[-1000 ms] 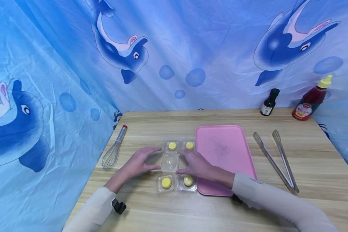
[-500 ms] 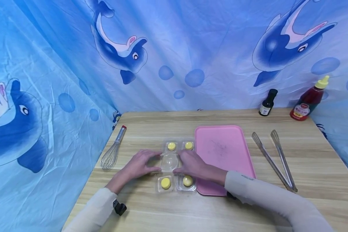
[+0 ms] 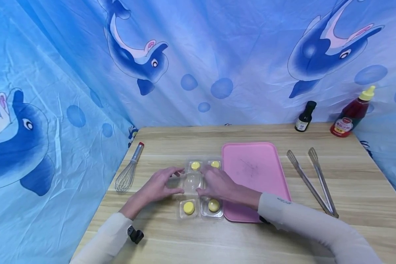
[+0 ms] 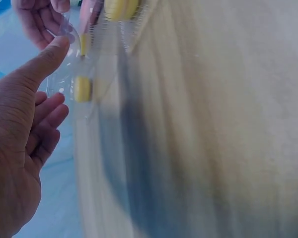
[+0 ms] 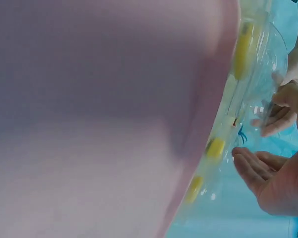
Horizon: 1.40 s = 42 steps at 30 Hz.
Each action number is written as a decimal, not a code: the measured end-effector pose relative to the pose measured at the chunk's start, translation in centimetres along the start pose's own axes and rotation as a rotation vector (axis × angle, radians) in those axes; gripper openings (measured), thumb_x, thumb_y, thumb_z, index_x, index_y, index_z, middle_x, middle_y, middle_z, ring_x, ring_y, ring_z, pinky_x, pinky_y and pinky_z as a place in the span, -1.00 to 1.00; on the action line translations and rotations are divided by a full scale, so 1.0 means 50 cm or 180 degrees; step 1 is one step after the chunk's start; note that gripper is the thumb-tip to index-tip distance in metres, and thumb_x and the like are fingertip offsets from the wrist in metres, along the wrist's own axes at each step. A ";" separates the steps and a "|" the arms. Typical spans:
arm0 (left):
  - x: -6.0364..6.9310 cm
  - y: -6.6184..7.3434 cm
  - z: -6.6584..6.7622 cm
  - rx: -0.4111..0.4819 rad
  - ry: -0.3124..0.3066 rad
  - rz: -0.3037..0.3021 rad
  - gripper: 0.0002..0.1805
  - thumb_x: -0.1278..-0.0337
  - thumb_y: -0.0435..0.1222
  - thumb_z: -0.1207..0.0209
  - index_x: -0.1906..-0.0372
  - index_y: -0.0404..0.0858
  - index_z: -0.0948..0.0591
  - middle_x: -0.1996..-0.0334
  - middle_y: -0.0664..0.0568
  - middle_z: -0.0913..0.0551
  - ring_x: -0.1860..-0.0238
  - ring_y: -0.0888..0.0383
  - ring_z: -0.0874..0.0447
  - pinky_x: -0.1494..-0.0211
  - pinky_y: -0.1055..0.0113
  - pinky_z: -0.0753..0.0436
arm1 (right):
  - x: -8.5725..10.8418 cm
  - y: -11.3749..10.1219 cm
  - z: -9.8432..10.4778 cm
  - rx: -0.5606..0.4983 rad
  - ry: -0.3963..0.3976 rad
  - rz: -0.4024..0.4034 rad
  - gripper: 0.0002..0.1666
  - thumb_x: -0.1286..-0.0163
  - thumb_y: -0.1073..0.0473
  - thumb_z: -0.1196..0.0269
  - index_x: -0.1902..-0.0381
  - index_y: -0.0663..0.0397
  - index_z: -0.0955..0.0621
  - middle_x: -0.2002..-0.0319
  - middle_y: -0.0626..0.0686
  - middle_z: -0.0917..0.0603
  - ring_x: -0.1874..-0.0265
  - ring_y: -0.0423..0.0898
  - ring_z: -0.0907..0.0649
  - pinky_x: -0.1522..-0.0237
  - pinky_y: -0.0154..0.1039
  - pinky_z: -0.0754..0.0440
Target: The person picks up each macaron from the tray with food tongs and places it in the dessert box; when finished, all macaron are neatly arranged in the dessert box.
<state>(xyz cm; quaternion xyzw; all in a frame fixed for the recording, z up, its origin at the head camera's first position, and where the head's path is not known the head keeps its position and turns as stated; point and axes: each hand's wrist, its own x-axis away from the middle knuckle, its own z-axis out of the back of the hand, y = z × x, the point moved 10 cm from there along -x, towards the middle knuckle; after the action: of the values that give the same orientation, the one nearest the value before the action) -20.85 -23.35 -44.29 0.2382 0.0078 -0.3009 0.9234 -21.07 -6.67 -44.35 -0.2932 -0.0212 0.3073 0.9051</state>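
Observation:
A clear, roughly square plastic piece with a round dome (image 3: 192, 182) is between my two hands in the head view. My left hand (image 3: 156, 185) holds its left side, thumb at the near edge and fingers at the far edge. Across from it, my right hand (image 3: 219, 185) holds the right side in the same way. Yellow macarons sit in clear plastic cases around it: a near left macaron (image 3: 189, 208), a near right macaron (image 3: 213, 205) and a far left macaron (image 3: 195, 166). Fingers partly cover the far right case. In the left wrist view, the left thumb (image 4: 52, 54) touches clear plastic.
A pink tray (image 3: 254, 165) lies just right of the cases, under the right forearm. Metal tongs (image 3: 311, 183) lie farther right, and a whisk (image 3: 127, 176) lies at the left. A dark bottle (image 3: 305, 116) and a red sauce bottle (image 3: 349, 117) stand at the back right.
Both hands have come inward and taken hold of the clear domed piece. It has since shifted slightly up and left in the head view. The macarons have stayed put.

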 end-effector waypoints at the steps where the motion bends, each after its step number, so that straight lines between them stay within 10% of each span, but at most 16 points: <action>1: -0.003 0.006 0.004 0.0034 0.0017 -0.0060 -0.05 0.00 0.02 -0.61 -0.49 -0.21 -0.49 -0.24 -0.01 -0.71 -0.15 0.05 -0.71 -0.28 -0.04 -0.70 | 0.000 -0.001 0.005 -0.0034 0.0030 0.0031 -0.16 -0.16 -0.03 -0.63 -0.33 0.17 -0.59 -0.13 0.09 -0.70 0.23 -0.11 -0.69 0.20 -0.28 -0.77; 10: -0.021 0.049 0.044 -0.0093 0.0291 -0.0558 -0.05 0.03 0.02 -0.63 -0.50 -0.13 -0.50 -0.27 -0.02 -0.69 -0.08 0.10 -0.75 -0.16 0.07 -0.78 | -0.007 -0.001 0.042 -0.0864 0.0071 0.0291 -0.12 -0.20 0.18 -0.62 -0.41 0.31 -0.50 -0.12 0.18 -0.70 -0.01 0.03 -0.73 -0.08 -0.15 -0.78; 16: -0.026 0.079 0.058 -0.0333 0.0414 -0.0826 -0.03 0.03 -0.01 -0.64 -0.50 -0.17 -0.49 -0.36 0.02 -0.57 -0.07 0.14 -0.71 -0.13 0.17 -0.78 | -0.019 0.022 0.064 -0.1940 0.0249 -0.0014 -0.54 -0.36 0.38 -0.46 -0.18 0.37 -0.64 0.12 0.17 -0.78 0.21 -0.05 -0.77 0.10 -0.28 -0.81; 24: -0.034 0.113 0.069 -0.0390 0.0538 -0.1047 -0.01 0.05 -0.13 -0.66 -0.51 -0.25 -0.44 -0.24 -0.01 -0.60 0.09 0.18 -0.70 0.10 0.30 -0.80 | -0.019 0.035 0.080 -0.2434 0.0498 -0.0268 -0.91 -0.34 0.48 -0.37 0.22 0.30 -0.68 0.27 0.21 -0.79 0.37 0.02 -0.78 0.22 -0.11 -0.84; 30: -0.046 0.094 0.073 0.0246 0.0349 -0.0605 -0.25 -0.18 -0.19 -0.54 -0.43 -0.27 -0.53 -0.01 0.02 -0.76 0.15 0.22 -0.75 0.05 0.29 -0.80 | -0.016 0.023 0.105 -0.2234 0.0844 0.0110 -0.84 -0.23 0.53 -0.39 0.35 0.21 -0.69 0.30 0.12 -0.78 0.32 -0.11 -0.72 0.20 -0.24 -0.81; 36: -0.053 0.061 0.054 0.0937 -0.0056 0.0105 -0.52 -0.58 -0.12 -0.21 -0.42 -0.21 -0.60 -0.18 -0.01 -0.77 -0.06 0.20 -0.78 -0.14 0.24 -0.77 | 0.004 -0.010 0.131 -0.1862 0.1261 0.0852 -0.72 -0.13 0.59 -0.36 0.42 0.09 -0.69 0.34 0.00 -0.75 0.30 -0.14 -0.74 0.15 -0.13 -0.84; 42: -0.049 0.048 0.042 0.1456 -0.0332 0.0397 -0.50 -0.61 -0.15 -0.18 -0.47 -0.27 -0.54 -0.29 -0.03 -0.70 -0.27 0.08 -0.69 -0.30 0.23 -0.69 | 0.025 -0.035 0.146 -0.1441 0.1588 0.1322 -0.75 -0.11 0.53 -0.39 0.42 0.06 -0.72 0.35 -0.01 -0.75 0.30 -0.08 -0.75 0.12 -0.25 -0.80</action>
<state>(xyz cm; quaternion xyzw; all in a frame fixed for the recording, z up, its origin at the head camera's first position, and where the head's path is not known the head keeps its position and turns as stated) -21.77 -21.25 -41.01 0.4253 -0.1230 -0.2491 0.8614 -20.69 -3.28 -37.56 -0.5490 0.1919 0.3907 0.7135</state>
